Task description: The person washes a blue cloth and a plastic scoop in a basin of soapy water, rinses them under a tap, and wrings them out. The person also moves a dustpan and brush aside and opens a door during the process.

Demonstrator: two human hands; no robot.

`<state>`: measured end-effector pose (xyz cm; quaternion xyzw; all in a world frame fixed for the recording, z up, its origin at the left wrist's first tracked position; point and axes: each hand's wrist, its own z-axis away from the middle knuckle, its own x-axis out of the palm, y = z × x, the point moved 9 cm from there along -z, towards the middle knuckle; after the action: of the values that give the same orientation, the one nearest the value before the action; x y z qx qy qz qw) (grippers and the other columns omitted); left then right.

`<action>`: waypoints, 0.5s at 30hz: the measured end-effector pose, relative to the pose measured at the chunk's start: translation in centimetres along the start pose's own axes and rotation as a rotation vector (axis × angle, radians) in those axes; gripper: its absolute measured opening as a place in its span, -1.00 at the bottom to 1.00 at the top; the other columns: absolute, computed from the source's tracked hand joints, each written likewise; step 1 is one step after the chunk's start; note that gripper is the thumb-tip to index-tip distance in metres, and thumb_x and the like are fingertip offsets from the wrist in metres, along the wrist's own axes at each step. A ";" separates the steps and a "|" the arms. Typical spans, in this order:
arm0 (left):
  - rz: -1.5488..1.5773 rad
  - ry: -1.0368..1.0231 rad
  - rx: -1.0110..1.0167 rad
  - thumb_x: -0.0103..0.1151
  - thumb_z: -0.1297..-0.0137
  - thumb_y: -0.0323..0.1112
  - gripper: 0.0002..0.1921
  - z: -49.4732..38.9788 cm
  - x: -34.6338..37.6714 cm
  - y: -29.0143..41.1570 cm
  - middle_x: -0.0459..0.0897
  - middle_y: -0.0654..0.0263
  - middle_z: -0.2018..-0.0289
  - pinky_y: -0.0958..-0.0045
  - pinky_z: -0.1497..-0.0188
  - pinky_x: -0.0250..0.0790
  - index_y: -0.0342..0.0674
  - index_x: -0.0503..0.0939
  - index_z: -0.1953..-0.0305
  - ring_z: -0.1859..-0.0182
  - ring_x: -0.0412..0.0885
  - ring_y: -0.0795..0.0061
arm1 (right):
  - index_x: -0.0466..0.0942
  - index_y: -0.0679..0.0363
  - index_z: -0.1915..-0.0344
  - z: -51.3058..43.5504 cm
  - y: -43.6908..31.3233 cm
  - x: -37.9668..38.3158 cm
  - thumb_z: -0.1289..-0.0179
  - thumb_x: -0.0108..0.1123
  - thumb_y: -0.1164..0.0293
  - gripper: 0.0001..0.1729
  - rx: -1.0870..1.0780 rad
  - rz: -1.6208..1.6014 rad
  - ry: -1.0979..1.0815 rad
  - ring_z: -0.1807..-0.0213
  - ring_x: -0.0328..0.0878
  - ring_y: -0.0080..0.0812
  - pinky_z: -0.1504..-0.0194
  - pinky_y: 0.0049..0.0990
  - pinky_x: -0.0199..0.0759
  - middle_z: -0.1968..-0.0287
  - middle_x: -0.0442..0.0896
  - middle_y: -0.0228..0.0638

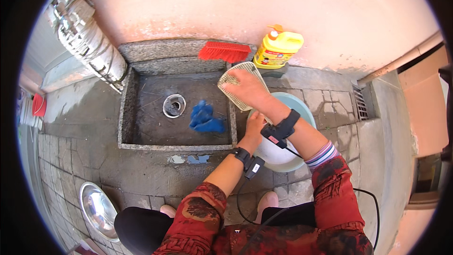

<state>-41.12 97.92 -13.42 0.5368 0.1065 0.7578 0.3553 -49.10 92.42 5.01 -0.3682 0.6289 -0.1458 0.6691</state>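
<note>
A flat cream perforated plastic piece [261,75], shaped like the head of a fly swatter, is held above the right wall of the stone sink. My right hand [244,87] lies across its mesh with fingers bent; whether it grips is unclear. Lower down, my left hand [253,127] is closed around a thin pale part that looks like the handle, partly hidden behind my right forearm. Below both arms stands a pale blue-green plastic basin [309,111], with whitish contents [272,152].
A blue cloth or glove [205,117] lies in the stone sink [177,147], right of its drain [174,105]. On the back ledge rests a red brush [224,51] beside a yellow jug [279,48]. A metal bowl [98,210] and red bucket [39,105] stand left. A cable [375,205] hangs right.
</note>
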 end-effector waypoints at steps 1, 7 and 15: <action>-0.144 0.067 -0.065 -0.21 -0.43 -0.30 -0.77 0.0 -0.6 0.2 0.56 0.27 0.14 0.43 0.08 0.40 -0.24 0.43 0.05 0.13 0.54 0.51 | 0.45 0.24 -0.01 0.5 1.9 -2.6 -0.12 0.17 0.10 -0.46 -0.010 0.020 0.121 -0.03 0.43 -0.02 -0.05 -0.25 0.32 0.08 0.53 -0.06; -0.077 -0.031 0.123 -0.20 -0.44 -0.26 -0.77 -0.6 1.5 5.0 0.56 0.19 0.12 0.29 0.04 0.43 -0.22 0.39 0.04 0.07 0.53 0.36 | 0.48 0.22 0.13 11.6 14.8 -5.4 -0.19 0.14 0.19 -0.63 0.187 0.079 0.095 0.16 0.52 -0.11 0.12 -0.25 0.39 0.23 0.58 -0.13; -1.055 -0.051 0.192 0.09 -0.27 -0.20 -0.63 1.7 6.5 5.6 0.53 0.11 0.14 0.21 0.05 0.39 -0.24 0.40 -0.04 0.03 0.50 0.18 | 0.60 0.06 0.27 15.4 17.5 -13.7 -0.24 0.04 0.20 -0.76 0.317 0.206 0.006 0.29 0.57 -0.12 0.22 -0.27 0.43 0.37 0.63 -0.14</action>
<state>-43.12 97.71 -4.90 0.4588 0.4219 0.4497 0.6398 -41.44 118.20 2.32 -0.1914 0.6345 -0.1749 0.7281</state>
